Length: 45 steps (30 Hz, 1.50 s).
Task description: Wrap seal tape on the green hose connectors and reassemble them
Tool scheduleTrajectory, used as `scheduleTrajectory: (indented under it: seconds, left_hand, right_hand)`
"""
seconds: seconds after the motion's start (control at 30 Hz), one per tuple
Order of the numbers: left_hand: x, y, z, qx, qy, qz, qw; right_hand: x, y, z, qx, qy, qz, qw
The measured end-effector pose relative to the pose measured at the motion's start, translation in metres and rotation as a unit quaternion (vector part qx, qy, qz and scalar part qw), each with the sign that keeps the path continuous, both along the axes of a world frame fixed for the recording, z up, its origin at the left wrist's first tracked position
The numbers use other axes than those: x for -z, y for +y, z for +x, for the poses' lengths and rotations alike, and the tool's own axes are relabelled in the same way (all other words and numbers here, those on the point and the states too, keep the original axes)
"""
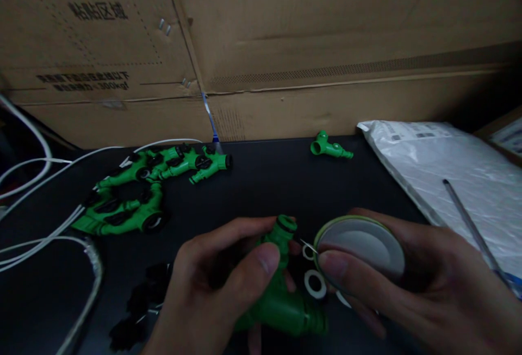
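My left hand (228, 273) is closed around a green plastic hose splitter (285, 303), its thumb pressed on the narrow branch. That branch points up and bears a dark ring near its end. To its right, my right hand (408, 268) grips a shallow round tin or lid (362, 246) with a yellow-green rim and a greyish inside. A thin pointed metal piece (309, 245) sticks out near my right thumb toward the splitter, apart from it; where it is held is hidden. White ring washers (315, 284) lie on the dark table below, partly covered by the right hand.
Several green splitters with black valves (122, 208) stand in a group at left, beside white cables (44, 243). Another green splitter (331, 147) lies at the back. Black parts (134, 311) sit at lower left. A white plastic package (460, 175) bears a pen-like rod (468, 222). Cardboard (261, 45) walls the back.
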<state>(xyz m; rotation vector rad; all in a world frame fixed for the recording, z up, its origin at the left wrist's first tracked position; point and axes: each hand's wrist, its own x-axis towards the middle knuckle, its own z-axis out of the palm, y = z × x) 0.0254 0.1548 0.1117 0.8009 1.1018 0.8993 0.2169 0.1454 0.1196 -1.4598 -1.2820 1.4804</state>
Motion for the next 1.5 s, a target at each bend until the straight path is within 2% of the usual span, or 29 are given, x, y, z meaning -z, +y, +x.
scheduleTrajectory:
  seconds: [0.13,0.23,0.47,0.57,0.7,0.93,1.13,1.33,1.5]
  left_hand:
    - [0.0,0.003,0.0,0.039,-0.049,-0.04,0.997]
    - [-0.004,0.004,0.0,0.063,-0.055,-0.058,0.995]
    - [-0.011,0.004,0.001,0.055,-0.036,-0.079,0.995]
    - [-0.011,0.004,0.001,0.048,-0.035,-0.076,0.995]
    - [-0.007,0.002,0.001,0.068,-0.017,-0.065,0.995]
    - [-0.001,0.001,-0.002,0.064,-0.004,-0.034,0.997]
    - [-0.002,0.0,-0.004,0.063,-0.002,-0.024,0.998]
    - [0.002,-0.001,-0.002,0.064,-0.007,-0.005,0.998]
    - [0.0,-0.004,-0.002,0.047,0.004,-0.004,0.999]
  right_hand:
    - [0.0,0.001,0.001,-0.01,0.016,0.001,1.0]
    - [0.001,0.002,0.002,-0.042,0.027,0.0,0.999]
    - [0.002,0.003,0.003,-0.013,0.0,0.024,1.0]
    - [0.002,0.004,0.004,-0.048,-0.009,0.022,0.999]
    - [0.001,0.004,0.005,-0.044,-0.019,0.021,0.999]
    - [0.002,0.006,0.007,-0.088,-0.015,0.022,0.996]
    - [0.002,0.008,0.002,-0.059,-0.023,0.043,0.997]
    - [0.002,0.006,0.003,-0.07,-0.044,0.077,0.994]
    - [0.002,0.003,-0.005,-0.048,-0.068,0.089,0.992]
